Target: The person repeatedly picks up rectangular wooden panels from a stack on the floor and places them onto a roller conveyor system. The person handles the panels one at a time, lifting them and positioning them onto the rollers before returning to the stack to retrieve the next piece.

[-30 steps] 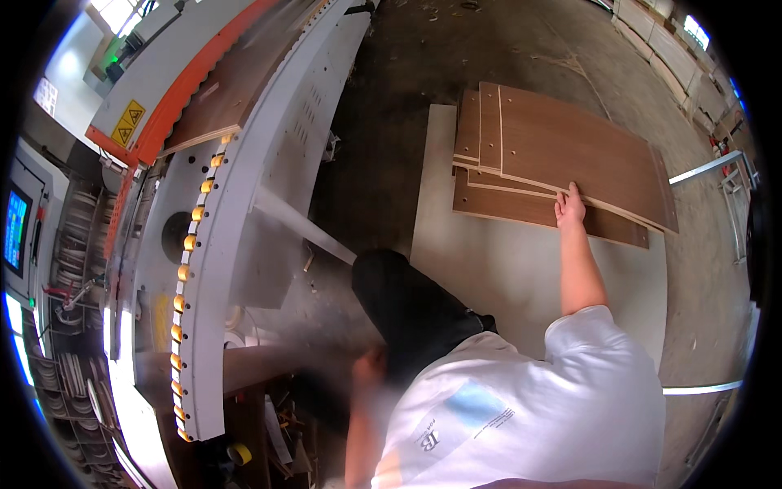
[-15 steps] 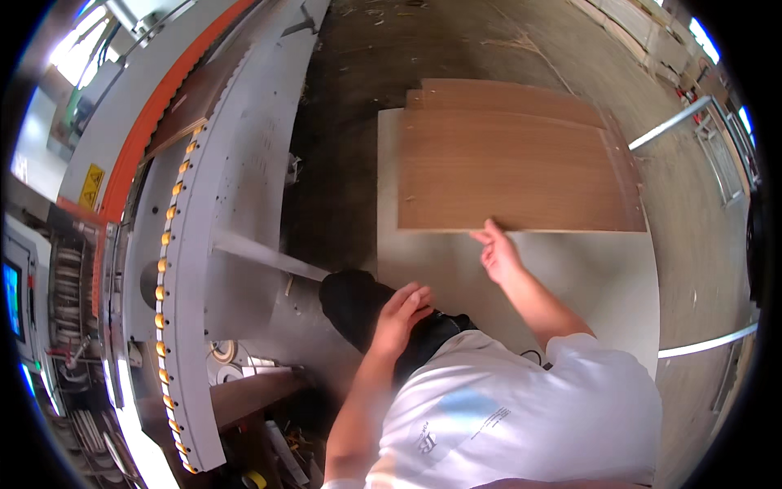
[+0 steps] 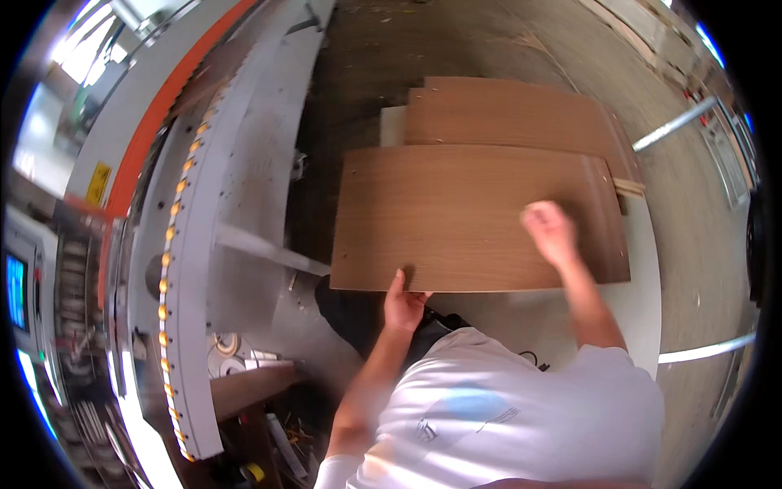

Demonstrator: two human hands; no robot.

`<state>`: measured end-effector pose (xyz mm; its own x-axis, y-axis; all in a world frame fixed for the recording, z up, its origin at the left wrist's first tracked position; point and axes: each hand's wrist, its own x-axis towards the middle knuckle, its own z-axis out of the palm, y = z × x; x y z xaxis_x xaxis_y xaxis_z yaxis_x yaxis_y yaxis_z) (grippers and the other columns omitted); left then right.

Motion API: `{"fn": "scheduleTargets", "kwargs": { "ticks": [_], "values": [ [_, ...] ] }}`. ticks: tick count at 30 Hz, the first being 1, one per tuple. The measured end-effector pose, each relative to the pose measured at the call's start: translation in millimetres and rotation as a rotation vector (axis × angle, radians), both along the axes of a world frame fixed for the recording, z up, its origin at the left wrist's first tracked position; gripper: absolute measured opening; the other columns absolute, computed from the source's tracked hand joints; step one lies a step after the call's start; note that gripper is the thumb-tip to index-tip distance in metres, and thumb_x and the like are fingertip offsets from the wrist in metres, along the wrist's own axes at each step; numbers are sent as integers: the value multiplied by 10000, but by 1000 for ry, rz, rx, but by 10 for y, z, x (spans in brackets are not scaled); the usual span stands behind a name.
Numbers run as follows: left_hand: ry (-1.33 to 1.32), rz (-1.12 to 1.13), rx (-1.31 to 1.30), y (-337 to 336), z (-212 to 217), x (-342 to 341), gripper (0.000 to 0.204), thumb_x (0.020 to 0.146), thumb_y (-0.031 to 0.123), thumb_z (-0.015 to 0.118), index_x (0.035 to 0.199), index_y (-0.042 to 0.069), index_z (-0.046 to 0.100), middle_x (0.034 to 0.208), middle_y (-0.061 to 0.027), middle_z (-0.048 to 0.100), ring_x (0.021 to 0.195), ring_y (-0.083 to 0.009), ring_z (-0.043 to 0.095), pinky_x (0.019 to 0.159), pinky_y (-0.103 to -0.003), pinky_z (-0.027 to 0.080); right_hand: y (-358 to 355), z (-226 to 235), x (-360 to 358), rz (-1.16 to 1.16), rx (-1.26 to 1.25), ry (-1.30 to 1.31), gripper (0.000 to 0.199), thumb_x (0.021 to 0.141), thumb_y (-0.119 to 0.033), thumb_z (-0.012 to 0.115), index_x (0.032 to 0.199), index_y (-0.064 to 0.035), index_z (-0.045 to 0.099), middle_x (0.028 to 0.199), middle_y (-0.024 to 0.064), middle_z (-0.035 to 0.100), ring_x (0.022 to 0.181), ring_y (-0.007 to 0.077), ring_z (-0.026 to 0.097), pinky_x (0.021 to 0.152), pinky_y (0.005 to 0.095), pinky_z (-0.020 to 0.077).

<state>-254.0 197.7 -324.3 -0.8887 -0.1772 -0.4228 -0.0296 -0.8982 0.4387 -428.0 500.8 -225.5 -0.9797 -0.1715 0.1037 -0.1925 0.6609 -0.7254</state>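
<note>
A brown wood-grain panel (image 3: 464, 196) lies in front of me, its near edge toward my body. My left hand (image 3: 405, 308) grips that near edge left of the middle, thumb on top and fingers underneath. Over the panel's right part is my right hand (image 3: 554, 232), fingers bunched but smeared by motion; whether it touches the surface I cannot tell. Beyond and partly under this panel are more brown panels (image 3: 513, 110) in a stack. A large pale board (image 3: 639, 310) is beneath them. Small holes or dots show near the panel's corners.
A long machine with a grey rail, yellow rollers (image 3: 164, 284) and an orange strip (image 3: 155, 114) runs along my left. A lit screen (image 3: 16, 292) is at the far left. Metal bars (image 3: 707, 345) stand at the right. Scraps and tools lie low at the left.
The top panel has come toward me and left, off the stack. My left hand has taken its near edge. My right hand has moved from that edge to over the panel's right part.
</note>
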Motion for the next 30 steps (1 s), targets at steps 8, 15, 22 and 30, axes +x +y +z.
{"fn": "scheduleTargets", "kwargs": {
  "ticks": [8,15,22,30],
  "values": [
    [34,38,-16,54,-9,22,349,1004,274,632,1306,99,617,1207,-69,711,1067,-239,704,872,-415,596,3121,-948,-649,-547,-37,-449,915,956,-706,496,1500,29,490,1505,187,543,1402,313,497,1177,440,351],
    [159,156,-316,-220,905,526,409,936,242,694,1278,35,610,1163,-78,703,1014,-200,707,891,-382,572,2298,-682,-69,-546,-513,-553,862,942,-654,562,1518,-18,486,1543,139,502,1427,296,452,1197,430,321],
    [257,504,-595,-860,1893,1323,515,802,146,743,1279,10,605,1154,-63,686,1061,-171,647,917,-328,508,1239,-339,331,-400,-719,-600,686,931,-553,638,1407,-63,584,1398,81,603,1292,248,543,1095,413,420],
    [176,854,-567,-1638,2344,2251,465,912,284,659,1315,65,581,1215,-82,688,1134,-265,659,996,-439,522,333,560,-13,229,-1033,-675,429,982,-399,629,1230,-51,666,1179,55,675,1073,191,632,911,337,513]
  ]
}}
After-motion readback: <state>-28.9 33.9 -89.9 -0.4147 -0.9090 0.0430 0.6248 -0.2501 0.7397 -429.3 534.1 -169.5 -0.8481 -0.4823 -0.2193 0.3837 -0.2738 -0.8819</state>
